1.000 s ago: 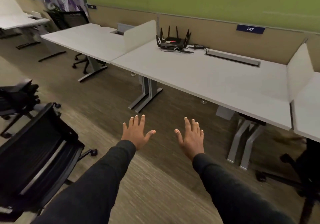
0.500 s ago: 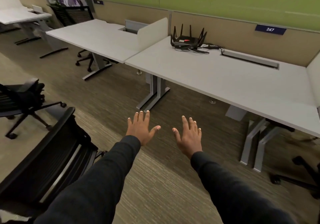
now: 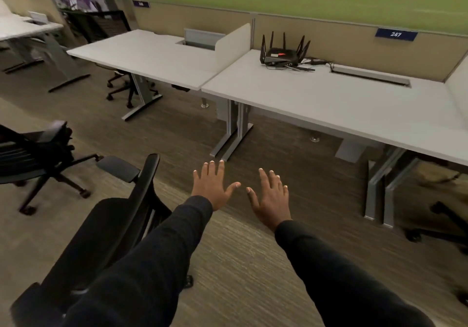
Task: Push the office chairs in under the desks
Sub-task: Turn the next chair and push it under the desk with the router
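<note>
A black mesh office chair [image 3: 106, 238] stands out on the floor at lower left, its backrest just left of my left arm. My left hand [image 3: 212, 187] and my right hand [image 3: 272, 197] are both stretched forward, palms down, fingers spread, holding nothing and touching nothing. A second black chair [image 3: 33, 154] stands further left on the carpet. Ahead runs a white desk [image 3: 342, 104] with open floor beneath it. A left-hand desk [image 3: 152, 55] has a chair [image 3: 121, 86] tucked under it. A chair base [image 3: 445, 225] shows at the right edge.
A black router [image 3: 283, 53] with antennas and cables sits at the back of the desk ahead. Grey metal desk legs [image 3: 235, 129] stand between the desks, more legs [image 3: 379, 190] at right. A divider panel [image 3: 233, 40] separates the desktops. Another desk [image 3: 25, 28] is far left.
The view has swung left, so the desks slid right and the near chair came closer under my left arm. Both hands stay open and have drawn a little nearer each other.
</note>
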